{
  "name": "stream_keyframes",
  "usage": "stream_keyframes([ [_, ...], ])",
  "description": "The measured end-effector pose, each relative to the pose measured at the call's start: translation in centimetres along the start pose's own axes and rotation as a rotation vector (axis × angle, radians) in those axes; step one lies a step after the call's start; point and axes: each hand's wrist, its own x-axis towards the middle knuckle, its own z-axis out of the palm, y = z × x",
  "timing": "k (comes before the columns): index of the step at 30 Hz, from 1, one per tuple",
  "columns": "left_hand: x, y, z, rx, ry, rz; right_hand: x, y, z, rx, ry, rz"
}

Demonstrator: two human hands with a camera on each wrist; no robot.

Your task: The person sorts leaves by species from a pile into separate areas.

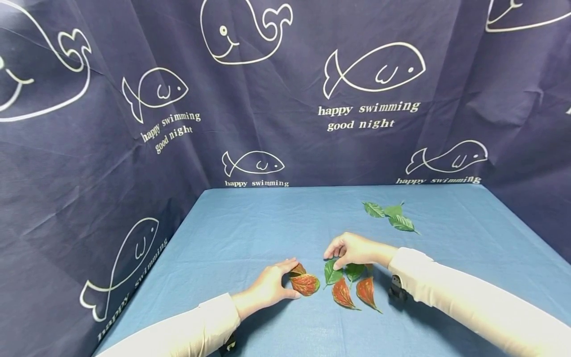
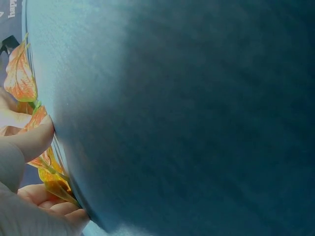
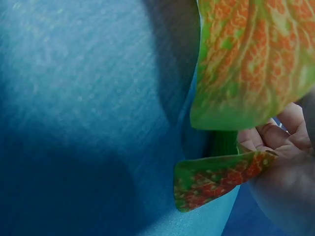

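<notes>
My left hand (image 1: 266, 283) lies on the blue cloth, fingers and thumb spread either side of two overlapping leaves. The front leaf (image 1: 306, 284) is red-orange with a yellow-green edge; the darker brownish-orange leaf (image 1: 297, 269) sits behind it, by my fingertips. My right hand (image 1: 352, 248) reaches in from the right with bent fingers, holding a green leaf (image 1: 332, 272) at its upper end, the thumb overlapping its edge. Under that hand lies a second green leaf (image 1: 355, 270). Two red leaves (image 1: 342, 292) (image 1: 366, 291) lie in front, large and close in the right wrist view.
Three green leaves (image 1: 402, 222) form a group farther back on the right of the blue cloth (image 1: 250, 223). A dark curtain (image 1: 276, 114) with white fish and whale outlines hangs behind the table and along its sides. Each wrist carries a small black device (image 1: 396, 287).
</notes>
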Motion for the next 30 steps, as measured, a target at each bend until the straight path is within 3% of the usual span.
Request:
stream_keyframes([
  [11, 0.1, -0.3, 0.2, -0.008, 0.001, -0.002, 0.1, 0.1, 0.3, -0.057, 0.018, -0.018],
  [22, 0.2, -0.4, 0.3, 0.007, 0.005, 0.003, 0.2, -0.1, 0.1, 0.006, 0.073, -0.013],
  [30, 0.2, -0.5, 0.4, 0.013, 0.011, 0.004, 0.4, -0.2, -1.0, 0.221, 0.126, 0.088],
])
